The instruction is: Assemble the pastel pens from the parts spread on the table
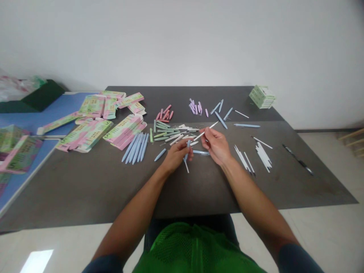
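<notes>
My left hand [176, 154] is closed around a light blue pen barrel [188, 145] held upright over the dark grey table [85, 189], with a thin white refill sticking out below it. My right hand [216, 145] pinches a thin white pen refill [210, 127] that slants up to the right. Both hands hover close together above a mixed heap of green and white pen parts [173, 133]. A light blue pen [201, 152] lies flat between my hands.
A row of blue pens [136, 147] lies left of my hands. White refills [263, 155] lie to the right, with a black pen [298, 160] beyond. Red caps [165, 113], purple caps [195, 107], flat pink-green cartons [85, 134] and a green box stack [262, 96] sit farther back.
</notes>
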A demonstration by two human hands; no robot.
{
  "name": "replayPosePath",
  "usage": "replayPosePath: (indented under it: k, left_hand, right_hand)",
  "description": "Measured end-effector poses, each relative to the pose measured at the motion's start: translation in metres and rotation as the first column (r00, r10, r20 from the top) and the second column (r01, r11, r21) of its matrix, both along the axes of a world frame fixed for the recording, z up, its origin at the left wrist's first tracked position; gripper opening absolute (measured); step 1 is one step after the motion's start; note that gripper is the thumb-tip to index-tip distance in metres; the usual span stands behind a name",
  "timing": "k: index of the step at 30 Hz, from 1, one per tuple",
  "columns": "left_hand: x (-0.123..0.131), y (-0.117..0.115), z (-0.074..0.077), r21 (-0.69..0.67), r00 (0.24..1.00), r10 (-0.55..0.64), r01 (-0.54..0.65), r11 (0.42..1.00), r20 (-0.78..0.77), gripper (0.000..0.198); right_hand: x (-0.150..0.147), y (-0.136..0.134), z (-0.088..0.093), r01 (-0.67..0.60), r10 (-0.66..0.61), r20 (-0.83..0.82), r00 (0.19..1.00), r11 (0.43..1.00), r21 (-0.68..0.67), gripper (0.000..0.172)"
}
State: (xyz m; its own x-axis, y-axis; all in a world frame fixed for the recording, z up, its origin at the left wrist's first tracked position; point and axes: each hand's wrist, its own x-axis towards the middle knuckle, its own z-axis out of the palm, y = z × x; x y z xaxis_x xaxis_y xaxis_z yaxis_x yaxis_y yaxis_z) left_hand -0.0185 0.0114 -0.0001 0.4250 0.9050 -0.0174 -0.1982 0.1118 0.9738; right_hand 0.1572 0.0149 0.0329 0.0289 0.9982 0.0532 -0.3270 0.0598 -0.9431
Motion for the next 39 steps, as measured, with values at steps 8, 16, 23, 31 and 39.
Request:
replayPosePath:
  k: [8, 16, 23, 31, 39]
  left_hand:
    - [0.007, -0.007, 0.009, -0.181, 0.998, -0.036, 0.046, 0.982, 0.056, 0.033]
    - [0.005, -0.007, 0.012, -0.158, 0.999, -0.041, 0.046, 0.986, 0.031, 0.034]
    - [0.004, -0.007, 0.009, -0.157, 0.997, -0.072, 0.074, 0.985, 0.018, 0.034]
    - [0.004, -0.008, 0.012, -0.228, 0.994, -0.094, 0.104, 0.968, 0.057, 0.033]
    - [0.003, -0.002, 0.012, -0.349, 0.991, -0.091, 0.12, 0.93, 0.099, 0.028]
  right_hand:
    - [-0.014, 0.001, -0.013, 0.029, -0.029, -0.007, 1.0, 0.998, 0.05, 0.04]
    - [-0.021, -0.005, -0.016, -0.026, 0.021, 0.057, 0.998, 0.996, 0.086, 0.041]
    - [-0.023, -0.008, -0.015, -0.03, 0.024, 0.079, 0.997, 0.996, 0.079, 0.042]
    - [-0.026, -0.011, -0.018, -0.025, 0.02, 0.043, 0.999, 0.994, 0.11, 0.036]
    - [-0.029, -0.011, -0.017, -0.079, 0.078, 0.075, 0.994, 0.997, 0.01, 0.04]
